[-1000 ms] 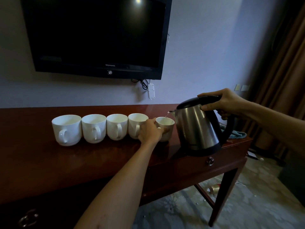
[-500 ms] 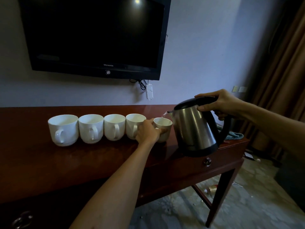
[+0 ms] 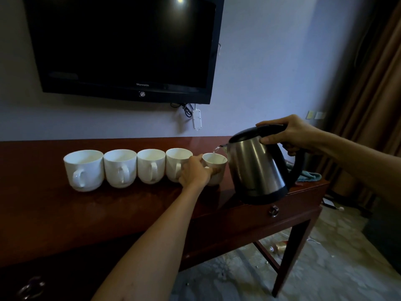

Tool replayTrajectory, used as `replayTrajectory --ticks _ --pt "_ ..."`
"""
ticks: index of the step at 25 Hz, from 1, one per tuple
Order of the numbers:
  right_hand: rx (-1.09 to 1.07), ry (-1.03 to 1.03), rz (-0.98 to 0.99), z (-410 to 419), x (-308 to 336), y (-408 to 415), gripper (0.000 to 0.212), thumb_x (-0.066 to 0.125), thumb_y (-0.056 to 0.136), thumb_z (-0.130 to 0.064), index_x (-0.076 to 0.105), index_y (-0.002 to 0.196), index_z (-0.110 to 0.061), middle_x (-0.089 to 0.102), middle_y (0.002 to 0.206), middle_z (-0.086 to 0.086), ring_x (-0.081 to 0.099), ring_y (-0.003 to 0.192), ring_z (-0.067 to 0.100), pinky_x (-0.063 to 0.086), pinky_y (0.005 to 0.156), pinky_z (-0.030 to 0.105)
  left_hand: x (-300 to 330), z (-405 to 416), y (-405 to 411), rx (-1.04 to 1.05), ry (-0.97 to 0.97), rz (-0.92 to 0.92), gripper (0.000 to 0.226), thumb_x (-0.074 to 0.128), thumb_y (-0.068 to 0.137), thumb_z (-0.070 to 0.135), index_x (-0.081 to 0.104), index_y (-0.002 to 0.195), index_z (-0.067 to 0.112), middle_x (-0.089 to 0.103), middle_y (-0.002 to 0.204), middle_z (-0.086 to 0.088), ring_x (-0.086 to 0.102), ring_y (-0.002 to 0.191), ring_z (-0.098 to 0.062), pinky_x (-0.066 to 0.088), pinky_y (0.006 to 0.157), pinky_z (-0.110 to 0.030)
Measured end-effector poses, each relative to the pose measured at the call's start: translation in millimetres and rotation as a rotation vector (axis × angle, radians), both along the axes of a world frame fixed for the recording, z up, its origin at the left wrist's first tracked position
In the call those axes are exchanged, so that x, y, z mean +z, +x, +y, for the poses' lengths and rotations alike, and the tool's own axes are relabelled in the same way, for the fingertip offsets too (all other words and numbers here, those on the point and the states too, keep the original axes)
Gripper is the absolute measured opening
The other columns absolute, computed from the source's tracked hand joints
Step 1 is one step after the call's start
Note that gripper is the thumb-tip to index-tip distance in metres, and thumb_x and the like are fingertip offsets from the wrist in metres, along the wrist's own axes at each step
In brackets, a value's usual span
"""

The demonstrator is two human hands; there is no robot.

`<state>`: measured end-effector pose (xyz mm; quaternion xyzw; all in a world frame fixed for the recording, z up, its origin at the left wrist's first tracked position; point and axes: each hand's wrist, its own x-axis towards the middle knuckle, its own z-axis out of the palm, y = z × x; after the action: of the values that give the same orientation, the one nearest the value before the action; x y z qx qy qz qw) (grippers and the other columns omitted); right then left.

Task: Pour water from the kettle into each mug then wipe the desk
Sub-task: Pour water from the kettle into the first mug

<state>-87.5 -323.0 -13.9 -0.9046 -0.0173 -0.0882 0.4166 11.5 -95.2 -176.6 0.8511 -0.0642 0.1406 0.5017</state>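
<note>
Dim wall-mounted television [image 3: 128, 46] above the bench [image 3: 65, 209]; left hand [image 3: 195, 173] grasps the end mug [image 3: 216, 168], right hand [image 3: 290, 133] grips the tilted kettle [image 3: 258, 170]: the thin stream could overshoot the small rim.

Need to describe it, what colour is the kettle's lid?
Black, on the kettle's lid, seen in the head view.
</note>
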Motion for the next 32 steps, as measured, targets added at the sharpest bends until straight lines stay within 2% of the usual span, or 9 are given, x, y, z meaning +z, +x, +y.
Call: replayTrajectory --ticks 3,8,12,15,22,25,29,32 --pt "0.005 0.002 0.005 -0.5 0.9 0.4 0.049 0.086 0.075 -0.017 0.073 0.120 -0.030 0.036 0.057 0.005 0.032 0.046 0.016 0.032 0.042 0.024 -0.1 0.3 -0.1 0.013 0.002 0.004 0.048 0.082 0.083 0.038 0.068 0.129 0.036 0.072 0.120 0.002 0.062 0.116 -0.027 0.051 0.076 -0.038" --pt "0.008 -0.010 0.013 1.1 2.2 3.9 0.049 0.086 0.075 -0.018 0.073 0.120 -0.031 0.038 0.057 0.005 0.032 0.046 0.018 0.033 0.042 0.025 -1.0 1.2 0.0 0.002 0.015 -0.018 0.054 0.081 0.084 0.035 0.065 0.135 0.032 0.071 0.124 0.000 0.062 0.119 -0.028 0.057 0.088 -0.044" --pt "0.010 -0.018 0.021 0.8 3.2 4.7 0.049 0.087 0.074 -0.020 0.073 0.119 -0.033 0.039 0.062 0.008 0.033 0.046 0.018 0.034 0.042 0.025 -1.2 1.2 0.3 0.012 0.027 -0.019 0.052 0.078 0.088 0.032 0.063 0.138 0.032 0.070 0.126 -0.001 0.062 0.119 -0.028 0.054 0.084 -0.040" --pt "0.011 -0.026 0.019 1.8 3.7 4.7 0.049 0.087 0.075 -0.019 0.073 0.120 -0.032 0.040 0.058 0.006 0.034 0.045 0.017 0.035 0.042 0.025 -0.6 1.2 0.5 0.020 0.032 -0.014 0.052 0.077 0.089 0.030 0.061 0.139 0.032 0.070 0.127 -0.001 0.062 0.120 -0.028 0.052 0.081 -0.038" --pt "0.004 -0.031 0.016 -0.1 3.0 5.6 0.052 0.087 0.073 -0.020 0.072 0.122 -0.031 0.038 0.067 0.012 0.032 0.047 0.020 0.034 0.042 0.025 -2.3 -0.7 2.2 0.015 0.016 -0.012 0.053 0.083 0.083 0.037 0.066 0.133 0.034 0.073 0.120 0.001 0.063 0.115 -0.027 0.057 0.082 -0.043" --pt "0.006 -0.026 0.019 0.1 3.0 5.2 0.052 0.087 0.072 -0.021 0.072 0.121 -0.032 0.037 0.067 0.012 0.032 0.048 0.021 0.034 0.042 0.025 -3.2 -0.6 3.0 0.017 0.016 -0.020 0.049 0.082 0.082 0.039 0.068 0.129 0.035 0.073 0.116 0.002 0.064 0.113 -0.026 0.058 0.082 -0.045" --pt "0.007 -0.019 0.014 -0.8 1.9 5.7 0.053 0.087 0.072 -0.019 0.072 0.122 -0.030 0.037 0.068 0.012 0.031 0.046 0.020 0.033 0.041 0.024 -4.7 -0.4 5.2 0.020 0.018 -0.023 0.051 0.081 0.085 0.035 0.066 0.133 0.034 0.072 0.122 0.000 0.062 0.117 -0.028 0.058 0.086 -0.046" --pt "0.010 -0.033 0.017 0.0 3.3 5.4 0.052 0.087 0.073 -0.020 0.072 0.122 -0.030 0.038 0.064 0.010 0.032 0.046 0.019 0.034 0.041 0.025 -4.6 -0.6 5.7 0.015 0.024 -0.023 0.050 0.082 0.083 0.038 0.068 0.131 0.035 0.073 0.118 0.001 0.064 0.114 -0.027 0.058 0.084 -0.046"
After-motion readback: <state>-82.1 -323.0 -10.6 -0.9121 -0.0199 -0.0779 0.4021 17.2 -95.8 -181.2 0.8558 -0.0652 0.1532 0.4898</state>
